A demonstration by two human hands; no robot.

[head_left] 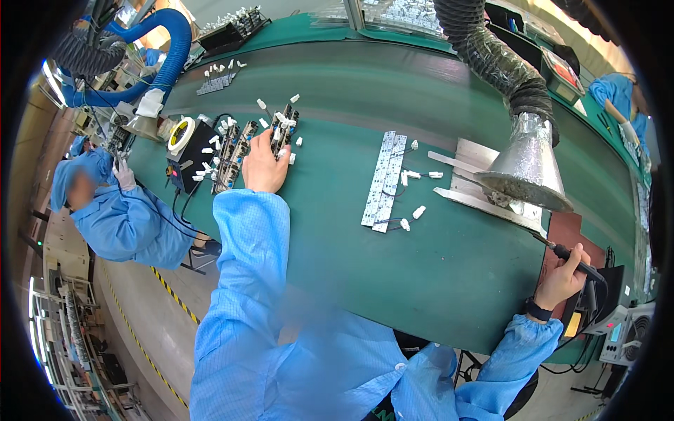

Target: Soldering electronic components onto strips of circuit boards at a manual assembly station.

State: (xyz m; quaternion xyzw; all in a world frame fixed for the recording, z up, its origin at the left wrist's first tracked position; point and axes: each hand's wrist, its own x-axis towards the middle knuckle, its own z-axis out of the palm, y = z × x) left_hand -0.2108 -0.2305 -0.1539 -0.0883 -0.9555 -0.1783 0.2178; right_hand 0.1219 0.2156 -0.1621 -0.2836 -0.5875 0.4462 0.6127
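My left hand [264, 165] reaches to the back left of the green work mat, its fingers closed on the near end of a circuit board [285, 125] with dark parts and white connectors. More such boards [229, 163] lie just left of it, white connectors hanging off them on short wires. At the right, my right hand [560, 282] is wrapped round the handle of a soldering iron [566, 253]. The iron's tip points up and left, close to a metal plate fixture [469, 172]. Two pale LED boards [383, 184] with wired white connectors lie side by side in the middle.
A metal fume hood [528, 168] hangs low over the fixture. The soldering station [621, 330] stands at the right edge. A blue hose [179, 45] arches at the back left, near a black device with a round spool [182, 136]. A co-worker [123, 214] sits at the left.
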